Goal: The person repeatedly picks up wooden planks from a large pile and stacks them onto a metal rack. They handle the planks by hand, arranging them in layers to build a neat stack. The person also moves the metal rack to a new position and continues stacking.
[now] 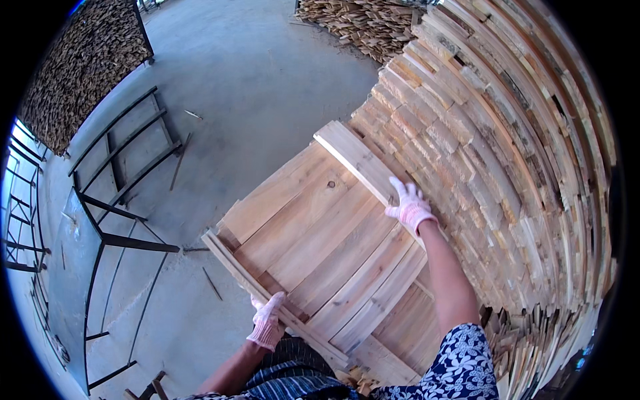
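Observation:
Both my hands wear pale pink-and-white work gloves. My left hand [268, 321] is closed around a long narrow wooden strip [248, 280] along the near left side of a layer of flat boards [327, 233]. At the far right side of that layer, my right hand [409, 205] grips a thicker pale board [357, 160], with thumb and fingers on either side of it. The board lies across the ends of the flat boards. Its part beneath my palm is hidden.
A tall stack of wooden slats [467, 147] rises along the right. Dark metal frames [127, 147] and a grey sheet-topped stand [70, 267] are on the concrete floor [260, 73] at left. More wood piles [360, 27] stand at the back. Loose sticks [212, 283] lie on the floor.

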### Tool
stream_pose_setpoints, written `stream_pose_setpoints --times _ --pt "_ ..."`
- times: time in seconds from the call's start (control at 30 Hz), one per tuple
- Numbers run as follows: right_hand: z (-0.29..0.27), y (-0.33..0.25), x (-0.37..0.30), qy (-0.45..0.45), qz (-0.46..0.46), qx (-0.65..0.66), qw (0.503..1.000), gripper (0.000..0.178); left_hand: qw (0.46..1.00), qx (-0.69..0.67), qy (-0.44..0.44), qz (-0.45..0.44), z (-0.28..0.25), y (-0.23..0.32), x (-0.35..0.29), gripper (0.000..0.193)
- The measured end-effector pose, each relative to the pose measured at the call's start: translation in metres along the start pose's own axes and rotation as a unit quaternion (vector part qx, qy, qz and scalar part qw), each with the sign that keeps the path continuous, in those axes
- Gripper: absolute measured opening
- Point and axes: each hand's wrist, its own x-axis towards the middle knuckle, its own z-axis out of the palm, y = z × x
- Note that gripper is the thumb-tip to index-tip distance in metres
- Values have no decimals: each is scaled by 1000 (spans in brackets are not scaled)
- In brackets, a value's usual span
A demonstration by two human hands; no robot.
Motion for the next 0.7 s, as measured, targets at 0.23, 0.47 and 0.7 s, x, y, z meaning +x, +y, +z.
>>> stream_pose_setpoints --times 0.23,0.47,0.7 --pt "38 -120 -136 -42 -255 182 949 89 1000 -2 30 -5 19 22 -33 72" --pt "51 -140 -289 -223 -239 345 880 103 977 -48 -202 -35 35 51 -87 38" --pt "95 -144 -240 64 -219 32 973 68 720 664 -150 138 35 108 -52 55"
